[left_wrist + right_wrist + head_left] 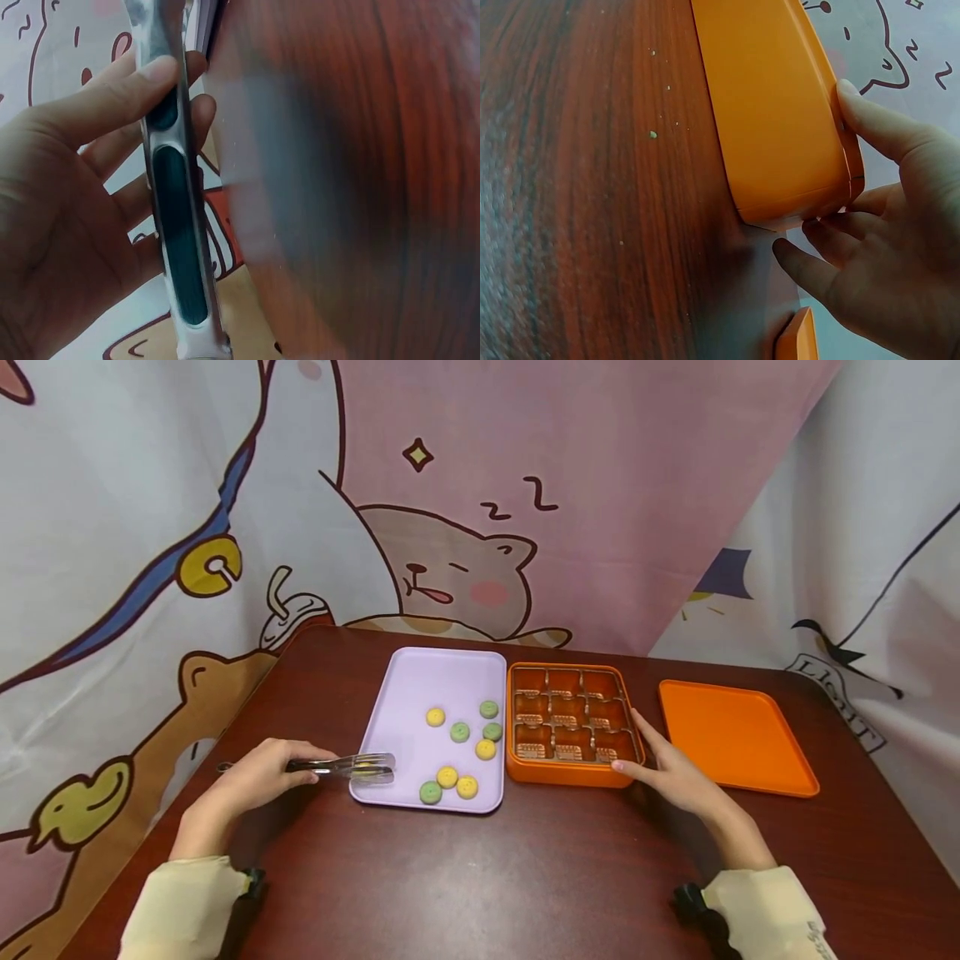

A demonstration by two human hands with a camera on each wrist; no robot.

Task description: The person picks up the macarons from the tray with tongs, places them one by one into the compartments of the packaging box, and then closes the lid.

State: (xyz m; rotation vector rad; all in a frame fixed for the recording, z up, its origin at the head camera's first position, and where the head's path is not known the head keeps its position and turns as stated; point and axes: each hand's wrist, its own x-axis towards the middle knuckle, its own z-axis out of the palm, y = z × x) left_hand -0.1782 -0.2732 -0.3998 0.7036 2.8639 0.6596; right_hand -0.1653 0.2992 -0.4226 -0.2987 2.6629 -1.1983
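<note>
My left hand (262, 774) holds metal tongs (180, 232) with dark green grip inlays, the thumb pressed on one arm. The tong ends lie over the near left corner of a lilac tray (442, 677), with a yellow button-shaped piece (367, 769) showing between them. At the near right corner of an orange box (566, 774), my right hand (678, 777) grips the wall, thumb on the rim and fingers along the outer side. Inside the box sits a clear insert (567, 718) with several compartments, no pieces in them.
Several yellow pieces (467, 787) and green pieces (431, 792) lie scattered on the lilac tray, mostly towards its right and near side. To the right of the box lies a flat orange lid (735, 739). A printed cloth (600, 510) hangs behind the brown table (450, 877).
</note>
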